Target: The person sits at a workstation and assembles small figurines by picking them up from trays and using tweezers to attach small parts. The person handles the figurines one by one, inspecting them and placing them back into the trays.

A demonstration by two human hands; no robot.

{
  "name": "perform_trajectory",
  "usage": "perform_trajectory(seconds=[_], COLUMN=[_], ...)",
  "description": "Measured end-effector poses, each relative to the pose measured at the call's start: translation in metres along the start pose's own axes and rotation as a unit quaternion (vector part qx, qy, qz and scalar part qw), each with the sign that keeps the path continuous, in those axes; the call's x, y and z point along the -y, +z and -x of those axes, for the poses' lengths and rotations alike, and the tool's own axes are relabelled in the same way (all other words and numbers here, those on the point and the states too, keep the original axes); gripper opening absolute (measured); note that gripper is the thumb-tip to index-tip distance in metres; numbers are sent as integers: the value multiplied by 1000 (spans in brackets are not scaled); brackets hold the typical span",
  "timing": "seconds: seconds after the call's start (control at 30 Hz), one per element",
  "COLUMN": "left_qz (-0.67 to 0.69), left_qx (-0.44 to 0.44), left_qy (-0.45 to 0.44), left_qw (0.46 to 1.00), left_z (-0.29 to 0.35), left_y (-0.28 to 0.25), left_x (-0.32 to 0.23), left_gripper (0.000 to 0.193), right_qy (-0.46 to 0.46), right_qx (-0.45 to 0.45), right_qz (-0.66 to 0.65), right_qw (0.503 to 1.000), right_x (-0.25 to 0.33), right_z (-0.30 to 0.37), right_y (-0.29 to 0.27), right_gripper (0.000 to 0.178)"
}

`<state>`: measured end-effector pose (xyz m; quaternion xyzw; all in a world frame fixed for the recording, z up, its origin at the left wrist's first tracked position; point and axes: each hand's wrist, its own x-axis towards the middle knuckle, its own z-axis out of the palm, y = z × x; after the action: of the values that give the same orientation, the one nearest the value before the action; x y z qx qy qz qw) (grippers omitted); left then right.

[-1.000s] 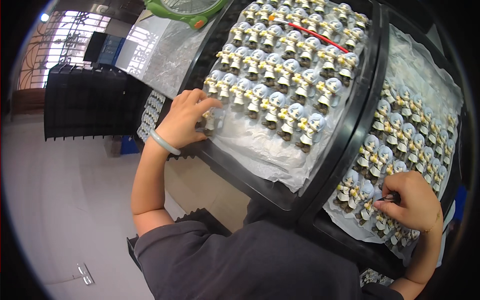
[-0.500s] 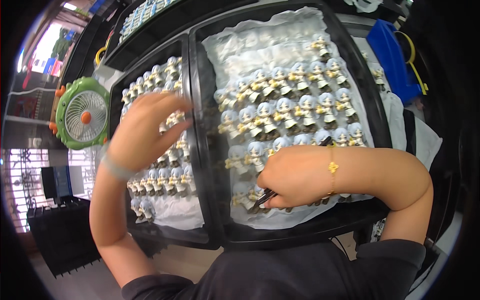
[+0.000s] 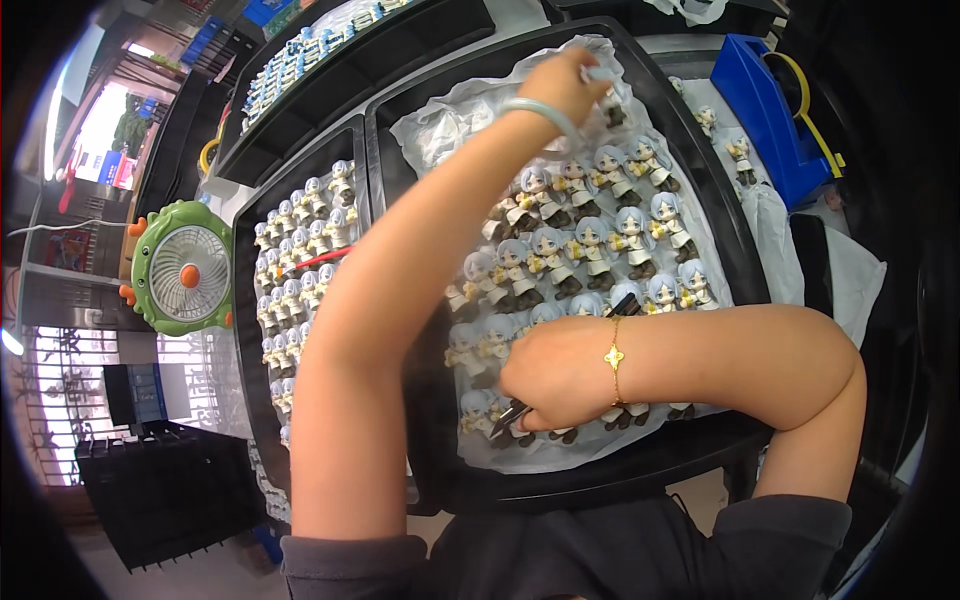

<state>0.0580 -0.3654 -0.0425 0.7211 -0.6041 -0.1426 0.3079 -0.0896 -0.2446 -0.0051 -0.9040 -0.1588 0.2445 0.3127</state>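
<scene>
Right hand [image 3: 560, 375] closed round a slim black tool [image 3: 513, 412] over the black tray [image 3: 728, 205], long axis diagonal, tip near-left; left hand [image 3: 562, 88] at a far-end figurine [image 3: 613, 110], feet nearward, grip can't tell, blurred.

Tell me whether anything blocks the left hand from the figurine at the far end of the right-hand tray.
Nothing visible does: the left hand is right at that figurine, partly covering it, though contact is unclear. The right hand sits well apart, lower in view.
</scene>
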Motion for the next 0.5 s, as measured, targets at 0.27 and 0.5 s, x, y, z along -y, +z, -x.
perform_trajectory(seconds=[0.27,0.5], left_qz=[555,522], left_qx=[117,75], left_qy=[-97,-103], left_qw=[818,843], left_z=[157,266], left_y=[-122,-158], left_x=[13,17], left_gripper=[65,87], right_qy=[28,27], right_qx=[16,18], right_qz=[-2,-31], right_qw=[999,999], right_x=[3,3], right_z=[-1,-4], right_y=[-4,-5], right_gripper=[35,36])
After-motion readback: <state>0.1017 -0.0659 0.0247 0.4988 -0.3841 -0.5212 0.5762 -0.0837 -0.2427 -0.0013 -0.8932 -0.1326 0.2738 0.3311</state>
